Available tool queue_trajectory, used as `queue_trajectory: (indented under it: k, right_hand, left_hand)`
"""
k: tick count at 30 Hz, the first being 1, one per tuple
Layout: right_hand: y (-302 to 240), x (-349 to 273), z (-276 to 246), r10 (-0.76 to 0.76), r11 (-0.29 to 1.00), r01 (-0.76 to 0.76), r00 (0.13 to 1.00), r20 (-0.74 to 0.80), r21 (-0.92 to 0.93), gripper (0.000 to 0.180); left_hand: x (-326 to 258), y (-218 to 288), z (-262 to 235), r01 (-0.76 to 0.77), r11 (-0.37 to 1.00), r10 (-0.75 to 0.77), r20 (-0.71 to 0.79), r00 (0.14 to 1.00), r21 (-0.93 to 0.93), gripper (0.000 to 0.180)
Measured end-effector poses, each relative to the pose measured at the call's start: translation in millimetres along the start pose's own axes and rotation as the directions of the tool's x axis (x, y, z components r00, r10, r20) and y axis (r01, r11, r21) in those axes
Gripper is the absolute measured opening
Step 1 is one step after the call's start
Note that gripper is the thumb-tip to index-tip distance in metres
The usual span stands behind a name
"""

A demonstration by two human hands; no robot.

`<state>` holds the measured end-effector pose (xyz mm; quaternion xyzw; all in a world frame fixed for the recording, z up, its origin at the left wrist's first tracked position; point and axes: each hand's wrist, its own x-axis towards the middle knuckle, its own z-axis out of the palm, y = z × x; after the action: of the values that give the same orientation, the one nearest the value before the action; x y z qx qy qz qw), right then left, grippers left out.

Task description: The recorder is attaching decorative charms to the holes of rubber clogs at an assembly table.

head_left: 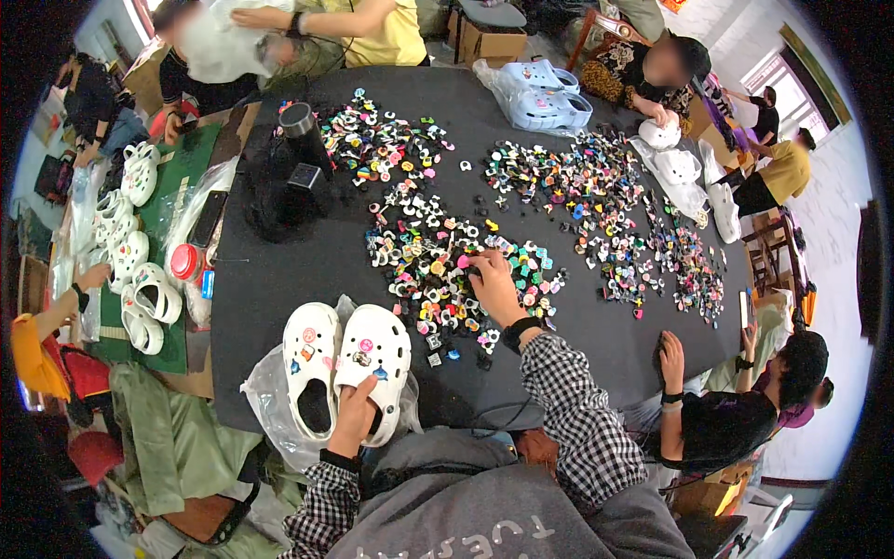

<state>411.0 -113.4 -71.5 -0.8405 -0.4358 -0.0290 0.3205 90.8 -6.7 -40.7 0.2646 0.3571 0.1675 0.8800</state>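
In the head view, the person's left hand [354, 415] is closed on the white clog on the right [374, 322], its upper fingers lying at the rear edge of the shoe's upper, beside the foot opening; the rest of the grip is hidden. A small blue charm [380, 373] on that clog sits just beside these fingertips. The white clog on the left [318, 369] lies alongside, touching its mate and apart from the fingers. Both point their toes away from the person, carry charms on their uppers and rest over a clear plastic bag [267, 396] at the near edge of the dark counter [447, 98].

The right hand [496, 285] reaches over a heap of loose charms [414, 244], fingers bent downward and drawn close together. A pink charm [463, 263] lies right at their tips; whether they pinch it cannot be told. Other charms surround the fingers closely on the counter.
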Motion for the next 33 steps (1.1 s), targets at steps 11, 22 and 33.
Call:
queue_trajectory:
  k: [11,22,33]
  right_hand:
    - [-18.3,-22.6,-11.6,0.129,0.962,-0.133,0.991,0.03,0.237,0.02]
    - [-44.4,-46.8,-3.9,0.104,0.977,-0.1,0.994,-0.012,0.19,0.017]
    - [-54.7,-35.0,-0.3,0.136,0.988,-0.145,0.981,0.141,0.053,0.045]
  left_hand:
    - [-0.9,3.0,6.9,-0.042,0.999,0.042,0.029,0.999,0.008,0.044]
    - [-1.7,2.7,10.9,-0.055,0.998,0.055,0.007,0.998,-0.01,0.044]
    - [1.3,0.6,3.9,-0.039,0.999,0.04,0.036,0.999,-0.02,0.043]
